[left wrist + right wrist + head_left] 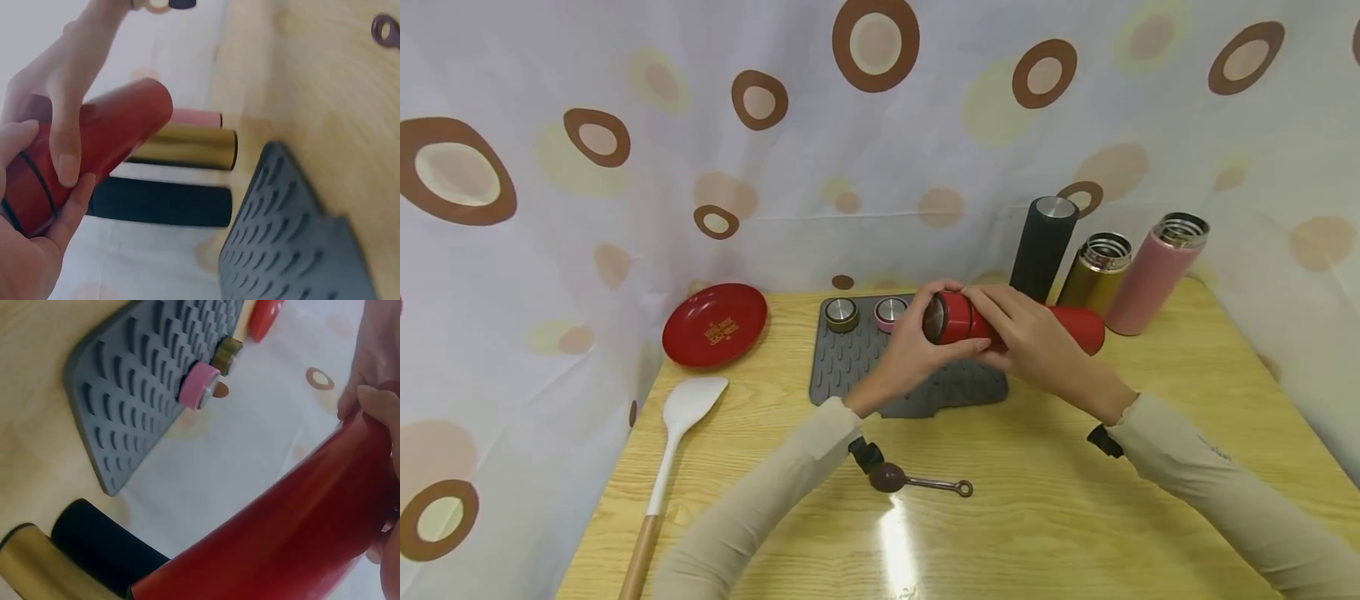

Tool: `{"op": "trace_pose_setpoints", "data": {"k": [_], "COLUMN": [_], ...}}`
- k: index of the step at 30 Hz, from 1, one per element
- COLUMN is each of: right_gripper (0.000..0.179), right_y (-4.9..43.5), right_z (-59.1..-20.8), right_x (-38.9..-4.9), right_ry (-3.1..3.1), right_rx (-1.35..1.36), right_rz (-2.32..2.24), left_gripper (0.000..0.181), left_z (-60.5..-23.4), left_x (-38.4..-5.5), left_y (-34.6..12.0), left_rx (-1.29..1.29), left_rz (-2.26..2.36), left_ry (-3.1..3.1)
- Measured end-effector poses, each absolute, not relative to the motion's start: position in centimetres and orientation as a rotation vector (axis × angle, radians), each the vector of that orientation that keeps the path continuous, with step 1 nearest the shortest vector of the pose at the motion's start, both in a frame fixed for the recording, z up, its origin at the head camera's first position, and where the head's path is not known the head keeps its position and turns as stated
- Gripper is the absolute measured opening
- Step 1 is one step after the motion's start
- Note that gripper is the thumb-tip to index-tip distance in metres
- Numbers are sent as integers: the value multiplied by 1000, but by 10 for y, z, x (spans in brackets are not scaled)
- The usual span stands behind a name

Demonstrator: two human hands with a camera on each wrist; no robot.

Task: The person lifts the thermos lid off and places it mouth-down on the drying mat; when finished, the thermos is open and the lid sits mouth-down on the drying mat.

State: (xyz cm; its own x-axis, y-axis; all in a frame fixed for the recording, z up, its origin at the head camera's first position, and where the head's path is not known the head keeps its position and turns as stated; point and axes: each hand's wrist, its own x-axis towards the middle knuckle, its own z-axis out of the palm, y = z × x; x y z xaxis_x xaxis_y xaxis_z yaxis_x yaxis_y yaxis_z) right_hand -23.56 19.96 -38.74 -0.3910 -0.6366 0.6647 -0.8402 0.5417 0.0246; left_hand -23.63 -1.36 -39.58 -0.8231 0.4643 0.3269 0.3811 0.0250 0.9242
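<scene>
A red thermos bottle lies tilted on its side in the air over the grey mat, its lid end to the left. My left hand is curled round the red lid. Around the bottle's body just behind the lid, my right hand grips with thumb and fingers. A dark ring marks the seam between lid and body. In the left wrist view both hands wrap the bottle close together, its base pointing away from the left hand.
An olive lid and a pink lid sit on the mat's back edge. Black, gold and pink bottles stand at back right. Left are a red plate and white spatula; a brown spoon lies in front.
</scene>
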Motion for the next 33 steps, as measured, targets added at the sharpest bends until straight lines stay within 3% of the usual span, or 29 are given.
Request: {"op": "trace_pose_setpoints", "data": {"k": [10,17,19,23,26,29,33], "right_gripper": [95,94,94,95,97,100,102], "right_y": [206,210,211,216,220,221,217], "right_z": [-384,-388,-390,-394,-397,-398,-399], "right_x": [-217,-216,-216,-218,-218,-217,-219], "right_ry": [-2282,-2280,-2274,-2270,-2253,-2214,-2138], "right_rx": [981,1061,1063,1036,1047,1090,1143], "right_rz": [368,261,305,339,308,251,188], "left_gripper": [64,71,82,99,100,97,75], "left_z": [-398,-399,-398,-399,-401,-402,-401], "left_x": [-224,-217,-219,-233,-241,-244,-243], "left_y": [-17,-26,-32,-53,-71,-83,-90], "left_rx": [809,778,976,1777,2279,2476,2582], "left_rz": [2140,2036,1835,964,356,86,-19], "left_ry": [2191,2246,2433,2994,3136,3109,3088]}}
